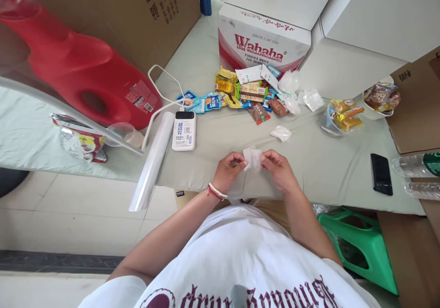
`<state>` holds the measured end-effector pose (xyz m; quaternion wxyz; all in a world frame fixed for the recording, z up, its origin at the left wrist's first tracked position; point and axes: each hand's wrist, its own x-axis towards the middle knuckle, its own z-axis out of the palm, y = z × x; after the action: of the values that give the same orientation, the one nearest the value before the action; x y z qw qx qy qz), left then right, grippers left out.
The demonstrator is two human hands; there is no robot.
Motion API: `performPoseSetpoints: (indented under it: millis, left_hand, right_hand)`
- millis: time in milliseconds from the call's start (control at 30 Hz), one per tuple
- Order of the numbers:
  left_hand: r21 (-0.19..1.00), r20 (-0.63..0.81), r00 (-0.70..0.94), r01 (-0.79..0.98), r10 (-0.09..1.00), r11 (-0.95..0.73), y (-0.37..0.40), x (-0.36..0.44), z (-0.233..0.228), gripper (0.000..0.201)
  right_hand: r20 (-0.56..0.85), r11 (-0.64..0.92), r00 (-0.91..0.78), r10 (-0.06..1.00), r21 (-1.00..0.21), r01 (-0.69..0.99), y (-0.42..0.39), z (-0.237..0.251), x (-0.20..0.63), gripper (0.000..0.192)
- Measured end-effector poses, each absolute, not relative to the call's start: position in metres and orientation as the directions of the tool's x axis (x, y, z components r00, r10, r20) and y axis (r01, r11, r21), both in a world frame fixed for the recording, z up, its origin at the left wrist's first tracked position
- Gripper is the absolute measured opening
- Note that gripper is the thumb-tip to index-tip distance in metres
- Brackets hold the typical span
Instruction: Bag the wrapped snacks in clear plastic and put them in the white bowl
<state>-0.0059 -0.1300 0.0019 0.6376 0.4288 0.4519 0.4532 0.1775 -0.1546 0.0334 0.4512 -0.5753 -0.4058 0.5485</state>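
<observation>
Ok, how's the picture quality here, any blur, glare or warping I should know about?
Head view: soft, even daylight, faint shadows, no harsh glare. The wide lens bends the table edge and the floor lines. The red jug at upper left is close and blurred. Both the left hand and the right hand are sharp, pinching a small clear bag.

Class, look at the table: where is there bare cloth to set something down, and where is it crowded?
Bare cloth lies between the right hand and the black phone, and between the white power bank and the crumpled wrapper. The snack pile before the Wahaha box is crowded. Both hands, left hand included, pinch a small clear bag.
</observation>
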Motion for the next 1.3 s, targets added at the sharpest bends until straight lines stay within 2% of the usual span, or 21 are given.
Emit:
performPoseSetpoints:
  millis: [100, 233, 333, 433, 500, 567, 667, 733, 800, 867, 967, 1067, 1167, 1233, 1300]
  left_hand:
    - [0.891, -0.239, 0.217, -0.340, 0.946, 0.303, -0.125, -0.015, 0.007, 0.039]
    - [0.784, -0.320, 0.259, -0.467, 0.911, 0.408, -0.119, -0.027, 0.012, 0.048]
    - [0.793, -0.363, 0.265, -0.416, 0.893, 0.445, -0.115, -0.034, 0.007, 0.048]
    - [0.897, -0.363, 0.112, -0.225, 0.925, 0.380, -0.115, -0.040, 0.000, 0.042]
    - [0.971, -0.233, -0.032, -0.053, 0.972, 0.231, -0.119, -0.040, 0.001, 0.037]
    - [0.996, 0.002, -0.022, 0.090, 1.000, -0.001, -0.125, -0.034, 0.009, 0.037]
    - [0.946, 0.279, 0.275, 0.087, 0.920, -0.313, -0.131, -0.015, 0.024, 0.063]
    - [0.927, 0.318, 0.476, 0.026, 0.820, -0.375, -0.130, -0.001, 0.027, 0.077]
    - [0.942, 0.269, 0.601, -0.001, 0.753, -0.336, -0.127, 0.008, 0.023, 0.072]
    - [0.967, 0.196, 0.633, 0.001, 0.749, -0.254, -0.125, 0.009, 0.013, 0.059]
    - [0.990, 0.096, 0.537, 0.033, 0.838, -0.135, -0.126, -0.005, 0.001, 0.038]
    - [0.997, 0.036, 0.395, 0.054, 0.918, -0.063, -0.131, -0.018, 0.008, 0.017]
    - [0.994, 0.022, 0.381, -0.106, 0.924, 0.020, -0.140, -0.014, 0.032, 0.026]
    - [0.975, 0.014, 0.381, -0.210, 0.924, 0.072, -0.144, -0.003, 0.047, 0.035]
    - [0.970, -0.009, 0.342, -0.226, 0.940, 0.092, -0.145, 0.008, 0.054, 0.040]
  right_hand:
    - [-0.347, -0.325, 0.076, 0.935, -0.923, -0.208, -0.155, 0.038, 0.198, 0.039]
    - [-0.407, -0.350, 0.107, 0.907, -0.871, -0.344, -0.159, 0.043, 0.213, 0.041]
    - [-0.430, -0.365, 0.103, 0.897, -0.851, -0.379, -0.162, 0.043, 0.216, 0.040]
    - [-0.426, -0.361, 0.082, 0.901, -0.840, -0.405, -0.163, 0.046, 0.214, 0.037]
    - [-0.417, -0.344, 0.071, 0.906, -0.826, -0.447, -0.163, 0.051, 0.209, 0.037]
    - [-0.422, -0.348, 0.046, 0.906, -0.802, -0.486, -0.162, 0.056, 0.203, 0.037]
    - [-0.431, -0.385, -0.039, 0.902, -0.758, -0.526, -0.160, 0.064, 0.191, 0.035]
    - [-0.414, -0.395, -0.098, 0.905, -0.731, -0.557, -0.161, 0.068, 0.187, 0.032]
    - [-0.384, -0.381, -0.132, 0.914, -0.697, -0.607, -0.163, 0.073, 0.189, 0.028]
    - [-0.334, -0.331, -0.131, 0.933, -0.660, -0.674, -0.165, 0.080, 0.197, 0.024]
    - [-0.226, -0.180, -0.039, 0.973, -0.648, -0.740, -0.167, 0.092, 0.212, 0.027]
    - [-0.244, -0.125, 0.080, 0.966, -0.720, -0.683, -0.165, 0.100, 0.212, 0.034]
    - [-0.330, -0.184, 0.181, 0.927, -0.817, -0.546, -0.159, 0.099, 0.192, 0.037]
    - [-0.317, -0.188, 0.234, 0.919, -0.875, -0.445, -0.157, 0.095, 0.175, 0.037]
    - [-0.275, -0.181, 0.240, 0.931, -0.918, -0.353, -0.157, 0.091, 0.162, 0.035]
